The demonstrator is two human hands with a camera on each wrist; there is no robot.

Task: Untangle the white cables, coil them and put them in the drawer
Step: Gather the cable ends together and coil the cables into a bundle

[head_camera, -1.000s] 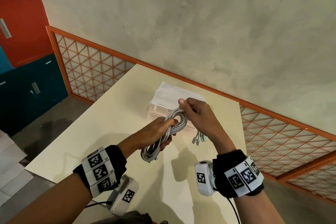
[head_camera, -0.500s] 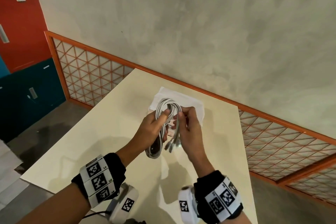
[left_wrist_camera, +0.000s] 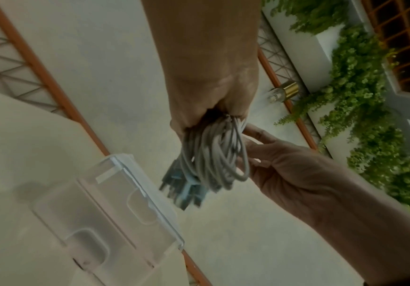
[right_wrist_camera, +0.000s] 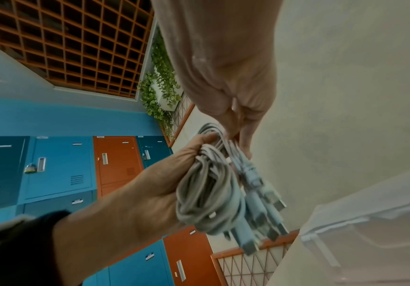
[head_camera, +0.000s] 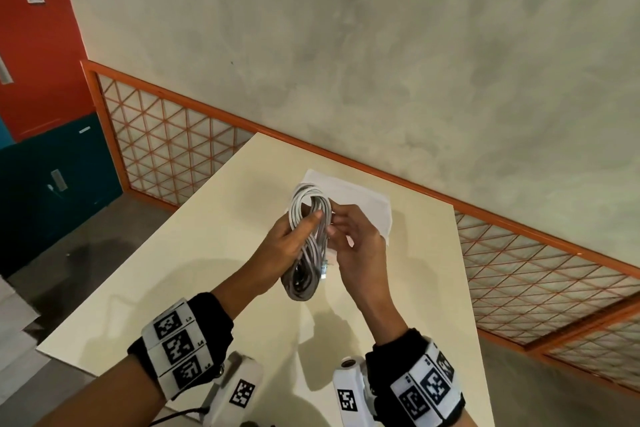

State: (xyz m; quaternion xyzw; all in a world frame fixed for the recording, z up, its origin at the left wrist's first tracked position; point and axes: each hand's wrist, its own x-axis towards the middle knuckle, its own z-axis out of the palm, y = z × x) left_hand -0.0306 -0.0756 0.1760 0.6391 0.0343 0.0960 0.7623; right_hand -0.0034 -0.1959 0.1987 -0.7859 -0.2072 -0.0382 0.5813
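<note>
A coil of white cables (head_camera: 309, 208) stands upright above the cream table (head_camera: 194, 263), in front of the clear plastic drawer box (head_camera: 363, 199). My left hand (head_camera: 284, 248) grips the coil around its middle, thumb across the strands. My right hand (head_camera: 362, 244) is right beside it and pinches the loose cable ends against the coil. In the right wrist view the fingers (right_wrist_camera: 233, 127) nip the strands near the top, and several plugs (right_wrist_camera: 260, 211) hang alongside the coil (right_wrist_camera: 206, 193). The left wrist view shows the coil (left_wrist_camera: 213, 154) hanging under my left hand (left_wrist_camera: 211, 104), above the drawer box (left_wrist_camera: 116, 209).
The table stands against a grey wall with an orange lattice rail (head_camera: 166, 146) behind and to the right. Orange and blue lockers (head_camera: 41, 87) are at the far left. The table edge (head_camera: 79, 354) runs near my left wrist.
The coil has swung from slanted to upright. My right hand dropped from the coil's top to its right side, and the dangling plug ends now lie against the coil.
</note>
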